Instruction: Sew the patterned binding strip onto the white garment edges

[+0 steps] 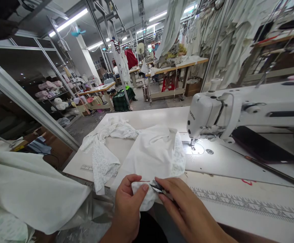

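Observation:
At the front edge of the table, my left hand pinches the edge of a white garment between thumb and fingers. My right hand is closed around small thread snips, whose dark metal blades point left at the held edge. Whether the blades touch the cloth I cannot tell. The garment spreads over the table toward the sewing machine, its right side showing a pale leaf-like print. A second patterned white piece lies crumpled to the left.
A white sewing machine stands at the right, its needle area lit. Beside it lie a black phone and a dark thin rod. A ruler strip runs along the table's front. More white cloth hangs at the left.

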Available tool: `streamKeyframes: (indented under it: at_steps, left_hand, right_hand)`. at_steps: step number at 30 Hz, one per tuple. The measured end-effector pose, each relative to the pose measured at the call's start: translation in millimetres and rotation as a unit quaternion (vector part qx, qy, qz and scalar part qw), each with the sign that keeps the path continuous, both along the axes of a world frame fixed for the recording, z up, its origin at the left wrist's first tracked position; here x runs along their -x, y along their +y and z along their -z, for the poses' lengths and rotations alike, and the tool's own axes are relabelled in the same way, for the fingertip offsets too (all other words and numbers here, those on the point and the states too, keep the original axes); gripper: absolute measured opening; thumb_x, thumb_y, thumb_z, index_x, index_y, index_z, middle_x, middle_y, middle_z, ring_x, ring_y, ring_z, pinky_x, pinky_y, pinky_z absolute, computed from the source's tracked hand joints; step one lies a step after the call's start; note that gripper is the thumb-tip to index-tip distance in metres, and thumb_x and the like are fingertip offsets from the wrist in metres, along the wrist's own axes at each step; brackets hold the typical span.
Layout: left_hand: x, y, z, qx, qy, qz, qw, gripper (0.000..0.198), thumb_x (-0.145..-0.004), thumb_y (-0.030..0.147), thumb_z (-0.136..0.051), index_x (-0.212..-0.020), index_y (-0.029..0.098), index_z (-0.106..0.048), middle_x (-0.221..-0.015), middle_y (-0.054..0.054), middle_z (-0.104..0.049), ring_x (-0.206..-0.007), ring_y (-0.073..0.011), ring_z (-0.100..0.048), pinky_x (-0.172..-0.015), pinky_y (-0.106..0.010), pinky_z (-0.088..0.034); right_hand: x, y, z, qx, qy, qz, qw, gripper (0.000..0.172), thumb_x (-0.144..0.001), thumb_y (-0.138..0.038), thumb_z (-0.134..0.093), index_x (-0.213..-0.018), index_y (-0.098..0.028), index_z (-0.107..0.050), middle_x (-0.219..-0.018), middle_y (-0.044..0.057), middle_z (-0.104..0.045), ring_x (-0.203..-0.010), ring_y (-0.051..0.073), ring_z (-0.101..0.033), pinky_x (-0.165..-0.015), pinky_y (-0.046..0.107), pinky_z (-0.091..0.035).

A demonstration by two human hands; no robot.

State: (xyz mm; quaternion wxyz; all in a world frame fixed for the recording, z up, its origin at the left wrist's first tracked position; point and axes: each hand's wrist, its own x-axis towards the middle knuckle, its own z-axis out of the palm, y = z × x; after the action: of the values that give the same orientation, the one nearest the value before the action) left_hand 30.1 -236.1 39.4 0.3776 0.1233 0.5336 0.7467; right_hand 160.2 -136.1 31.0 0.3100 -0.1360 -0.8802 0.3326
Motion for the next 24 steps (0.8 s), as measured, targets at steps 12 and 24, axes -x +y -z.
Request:
streamKeyframes:
  at_steps: [12, 24]
  left_hand:
    - [-3.3, -0.8, -3.2, 0.008, -0.013, -0.007, 1.0, 0.042, -0.066, 0.029, -0.083, -0.093, 0.017, -0.053, -0.073, -0.002, -0.071, -0.064, -0.0151, -0.065, -0.062, -0.026, -0.051]
    - [-1.7, 1.7, -3.3, 0.01, -0.008, -0.004, 1.0, 0.042, -0.066, 0.03, -0.083, -0.092, 0.018, -0.052, -0.072, -0.002, -0.07, -0.063, -0.0149, -0.064, -0.062, -0.026, -0.051]
  right_hand:
    - [1.6, -0.9, -2.6, 0.022, 0.008, 0.013, 1.0, 0.037, -0.096, -0.019, -0.046, -0.131, -0.028, -0.045, -0.108, 0.007, -0.061, -0.096, 0.021, -0.063, -0.078, 0.036, -0.057]
    - [2.2, -1.3, 2.0, 0.026, -0.004, -0.005, 1.0, 0.04, -0.097, -0.018, -0.044, -0.135, -0.03, -0.039, -0.112, 0.008, -0.058, -0.101, 0.021, -0.06, -0.082, 0.038, -0.056]
